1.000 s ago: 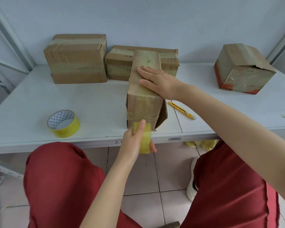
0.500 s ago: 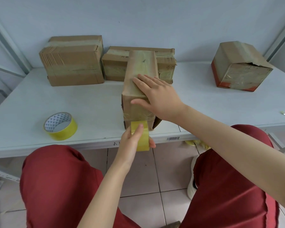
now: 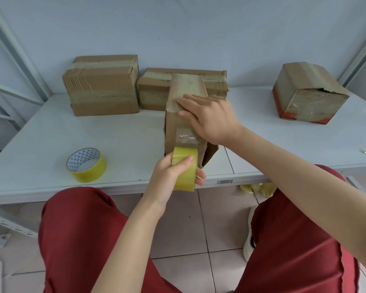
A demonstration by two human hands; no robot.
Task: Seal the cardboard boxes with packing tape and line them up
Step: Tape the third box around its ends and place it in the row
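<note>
Cardboard box (image 3: 184, 125), tall and narrow, stands on end near the front edge of the white table (image 3: 51, 134), just ahead of the person's knees. Clear tape glints across its near face, and a side flap (image 3: 210, 154) at its lower right hangs ajar. The right hand (image 3: 211, 121) lies over the box's upper near edge, fingers straight and flat on the top, thumb against the near face, pressing rather than clasping. The left hand (image 3: 171, 174) grips a yellow tape roll (image 3: 185, 168), thumb over the outer band; the roll sits against the bottom of the near face, at the table's edge. A second yellow roll (image 3: 86, 164) lies flat on the table well to the left. Along the wall at the back, a larger taped box (image 3: 103, 85) stands just beside a lower taped box (image 3: 154, 92), which is directly behind the upright one. A fourth box (image 3: 309, 94), with red lower edges and a torn face, sits well off to the right, turned at an angle. A barcode sticker (image 3: 224, 182) marks the table's front rim. Red trousers (image 3: 78, 240) cover both legs
</note>
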